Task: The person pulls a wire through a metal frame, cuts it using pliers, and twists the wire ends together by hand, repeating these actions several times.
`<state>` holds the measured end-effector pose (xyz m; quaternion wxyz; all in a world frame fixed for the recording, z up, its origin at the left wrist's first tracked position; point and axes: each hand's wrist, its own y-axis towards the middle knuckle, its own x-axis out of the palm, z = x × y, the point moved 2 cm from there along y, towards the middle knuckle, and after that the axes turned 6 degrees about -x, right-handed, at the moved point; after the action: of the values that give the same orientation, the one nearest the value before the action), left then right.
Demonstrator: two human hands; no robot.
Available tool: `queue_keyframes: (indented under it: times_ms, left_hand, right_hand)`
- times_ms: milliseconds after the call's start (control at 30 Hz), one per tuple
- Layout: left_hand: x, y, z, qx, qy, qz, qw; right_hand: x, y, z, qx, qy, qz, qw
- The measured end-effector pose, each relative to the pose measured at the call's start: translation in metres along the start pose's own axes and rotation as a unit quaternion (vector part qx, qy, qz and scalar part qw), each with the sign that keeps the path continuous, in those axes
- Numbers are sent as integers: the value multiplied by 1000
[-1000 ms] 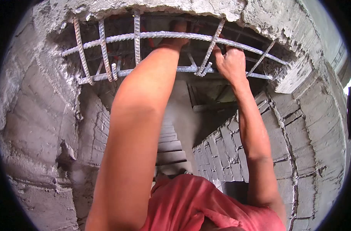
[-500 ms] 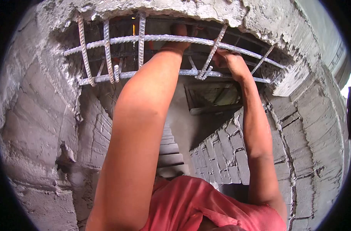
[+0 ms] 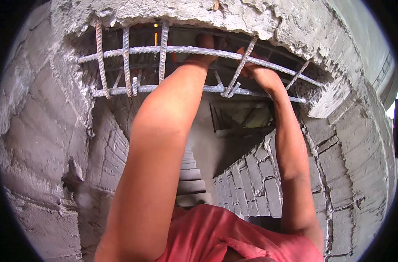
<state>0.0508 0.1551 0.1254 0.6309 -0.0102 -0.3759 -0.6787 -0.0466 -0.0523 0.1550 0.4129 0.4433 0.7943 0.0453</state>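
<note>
Clearly, good handling here rests on keeping skin off the ridged steel bars (image 3: 163, 65), which span the far gap beneath the broken concrete (image 3: 247, 19). The left hand (image 3: 205, 42) reaches under the far long bar (image 3: 186, 49) into shadow; the right hand (image 3: 258, 74) is bent near the right-hand slanting bar (image 3: 238, 71), its fingers apparently curled. How far open either is, or whether it grips anything, cannot be told. Small, unhurried movements would best protect the knuckles in so tight a space.
</note>
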Motion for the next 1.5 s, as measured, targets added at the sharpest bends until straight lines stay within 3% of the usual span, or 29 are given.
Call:
queue_keyframes:
  times_ms: [233, 367, 433, 533, 667, 733, 767, 800, 833, 900, 967, 1033, 1100, 1133, 1167, 1267, 1300, 1367, 1400, 1433, 1500]
  left_hand:
    - [-2, -1, 0, 8, 7, 1, 1000]
    - [1, 0, 1, 10, 10, 0, 1000]
    - [0, 1, 1, 10, 13, 0, 1000]
    - [1, 1, 2, 11, 16, 1, 1000]
    - [0, 1, 3, 16, 23, 2, 1000]
    - [-1, 0, 3, 15, 28, 3, 999]
    - [-2, 0, 5, 17, 28, 3, 999]
    - [-3, -1, 6, 17, 29, 4, 999]
    - [-4, -2, 7, 18, 31, 5, 999]
    - [-7, -4, 10, 19, 32, 8, 999]
    - [-9, -5, 12, 25, 36, 11, 999]
    - [-10, -8, 14, 35, 42, 17, 998]
    - [-10, -10, 15, 40, 49, 16, 998]
    - [-12, -11, 15, 42, 53, 17, 998]
    - [-13, -12, 14, 46, 56, 19, 997]
    - [-14, -15, 16, 58, 74, 38, 995]
    - [-13, -16, 17, 61, 79, 43, 994]
    - [-11, -18, 19, 63, 85, 57, 993]
    - [-9, -18, 20, 64, 90, 63, 992]
    - [-9, -21, 21, 66, 90, 73, 991]
    - [-7, -25, 25, 71, 96, 94, 988]
  right_hand:
    - [0, -6, -24, 13, -60, 9, 998]
    - [-4, 1, -10, 16, -64, -20, 998]
    - [-1, 2, -4, 8, 12, 14, 1000]
    - [-8, 6, -2, 17, -60, 3, 998]
    - [-12, 10, 16, -15, -57, -17, 998]
    - [-8, 6, 18, -137, -288, -58, 946]
    - [-7, 6, 21, -137, -287, -57, 947]
    - [-5, 6, 27, -61, -44, -45, 996]
    - [-2, 6, 33, 19, 202, -31, 979]
    - [0, 8, 39, 45, 269, -22, 962]
    - [3, 8, 42, 6, 473, -94, 876]
    - [4, 13, 36, -10, 479, -121, 870]
    - [3, 8, 28, 29, 455, -89, 886]
    - [4, 12, 36, 0, 503, -145, 852]
    - [1, 15, 49, 27, 492, -119, 862]
    - [5, 14, 55, 10, 552, -116, 826]
    - [9, 14, 48, 35, 536, -80, 840]
    - [17, 18, 46, 20, 611, -125, 782]
    - [20, 13, 27, 67, 579, -24, 813]
    - [20, 13, 24, 17, 615, -75, 785]
    - [19, 20, 19, 99, 648, -33, 754]
